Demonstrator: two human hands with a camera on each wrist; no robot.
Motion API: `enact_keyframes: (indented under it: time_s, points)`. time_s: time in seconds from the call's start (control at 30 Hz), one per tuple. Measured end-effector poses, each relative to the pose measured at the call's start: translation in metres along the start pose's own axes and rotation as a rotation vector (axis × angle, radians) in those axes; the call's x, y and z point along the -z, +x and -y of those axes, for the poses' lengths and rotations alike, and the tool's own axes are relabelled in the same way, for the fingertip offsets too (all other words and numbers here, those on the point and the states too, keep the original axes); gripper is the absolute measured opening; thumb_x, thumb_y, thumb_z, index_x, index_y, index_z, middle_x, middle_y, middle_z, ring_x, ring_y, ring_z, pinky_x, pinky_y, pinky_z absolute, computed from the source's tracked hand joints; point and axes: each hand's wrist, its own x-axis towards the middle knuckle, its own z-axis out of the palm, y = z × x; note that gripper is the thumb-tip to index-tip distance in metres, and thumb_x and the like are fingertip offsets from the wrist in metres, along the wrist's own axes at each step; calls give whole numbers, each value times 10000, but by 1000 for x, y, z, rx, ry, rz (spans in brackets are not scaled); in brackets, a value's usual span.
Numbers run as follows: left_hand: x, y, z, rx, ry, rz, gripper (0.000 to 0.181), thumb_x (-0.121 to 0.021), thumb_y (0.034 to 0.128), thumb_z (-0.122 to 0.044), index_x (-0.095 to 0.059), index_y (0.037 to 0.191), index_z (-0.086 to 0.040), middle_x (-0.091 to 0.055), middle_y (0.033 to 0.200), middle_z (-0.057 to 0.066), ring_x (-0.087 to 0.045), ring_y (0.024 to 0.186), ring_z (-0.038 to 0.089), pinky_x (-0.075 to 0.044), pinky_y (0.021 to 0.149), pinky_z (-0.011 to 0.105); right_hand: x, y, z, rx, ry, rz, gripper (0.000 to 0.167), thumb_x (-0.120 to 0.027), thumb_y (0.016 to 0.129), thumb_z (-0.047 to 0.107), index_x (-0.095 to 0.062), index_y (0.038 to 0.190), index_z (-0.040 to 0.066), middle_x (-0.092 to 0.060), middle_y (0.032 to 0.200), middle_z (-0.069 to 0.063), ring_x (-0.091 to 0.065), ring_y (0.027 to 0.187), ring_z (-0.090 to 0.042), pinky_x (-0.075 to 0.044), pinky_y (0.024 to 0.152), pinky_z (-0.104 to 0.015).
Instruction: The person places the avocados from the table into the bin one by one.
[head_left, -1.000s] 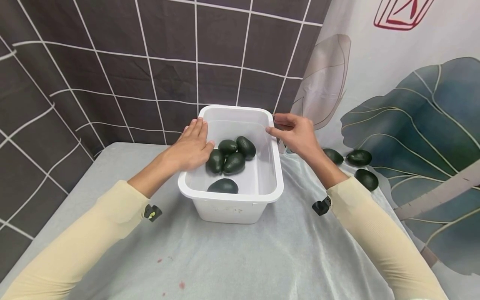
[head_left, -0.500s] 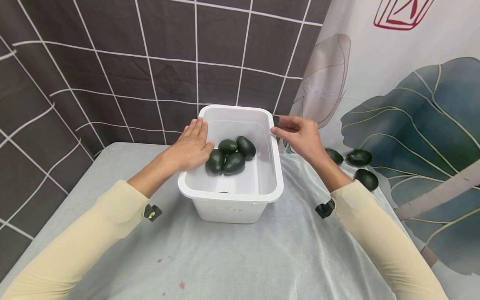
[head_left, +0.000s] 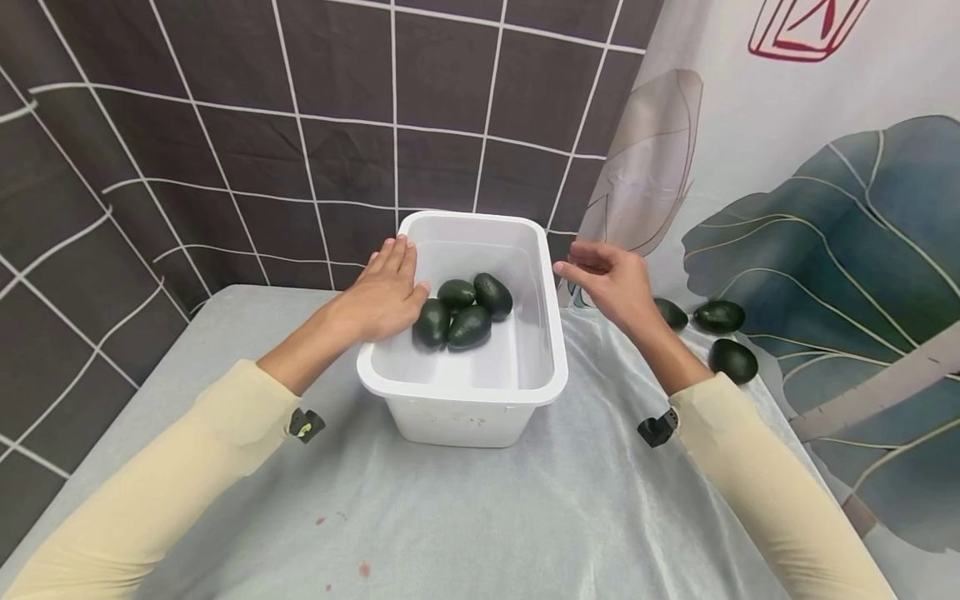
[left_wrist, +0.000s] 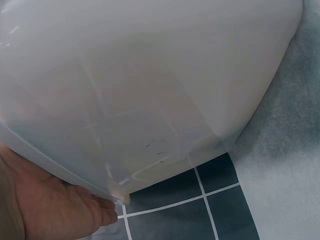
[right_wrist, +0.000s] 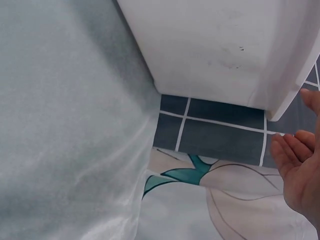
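Note:
A white plastic tub (head_left: pixel 461 397) stands on the cloth-covered table, with several dark green avocados (head_left: pixel 469 327) clustered in its left and middle part. My left hand (head_left: pixel 381 292) rests on the tub's left rim, fingers straight. In the left wrist view, the palm of the left hand (left_wrist: pixel 55 210) lies against the rim beside the tub's outer wall (left_wrist: pixel 150 100). Just off the right rim hovers my right hand (head_left: pixel 611 283), fingers loosely bent and holding nothing. The right wrist view shows a small gap between the right hand (right_wrist: pixel 300 160) and the tub (right_wrist: pixel 215 50).
Three more avocados (head_left: pixel 718 316) lie at the table's right edge, beyond the right forearm. Pale grey cloth (head_left: pixel 450 517) covers the table. A dark grid-patterned curtain (head_left: pixel 337 158) hangs behind the tub, and a leaf-printed one (head_left: pixel 817 242) on the right.
An avocado near the tub's front has slid out of sight behind the front wall. My right hand has moved right, off the rim. The left hand has stayed put.

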Motion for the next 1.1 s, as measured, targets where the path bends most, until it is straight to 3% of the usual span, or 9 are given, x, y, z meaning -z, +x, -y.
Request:
enact_keyframes:
  time_s: [0.2,0.3,0.87,1.1]
  points:
    - [-1,1,1,3,4,3,781,-281,1195,-346,5,1754,118,116,1873,298,109,1776,461,38,1462,558,3,-3,-8,-12,28,-19,602,-868,1004,433,-747,1475,78,-788,1454,-130,-773,1345,-315,-607,1014,-191]
    - [0,1,0,4,5,4,780,-274,1196,-351,5,1755,116,115,1873,298,109,1775,463,37,1461,562,5,-5,-11,-10,26,-22,603,-867,1004,435,-748,1470,71,-788,1450,-138,-773,1343,-326,-567,943,-103]
    - [0,0,0,4,6,4,780,-279,1198,-352,4,1756,114,115,1875,295,111,1776,460,35,1463,557,15,-17,-26,-25,-17,-30,641,-853,1013,449,-720,1501,55,-776,1470,-149,-761,1361,-349,-621,1032,-211]
    - [0,1,0,1,5,2,781,-290,1195,-344,-2,1756,116,112,1875,297,107,1776,461,31,1463,559,14,-20,-35,-37,-17,-66,623,-861,1006,402,-728,1471,9,-788,1431,-184,-771,1338,-373,-584,965,-105]
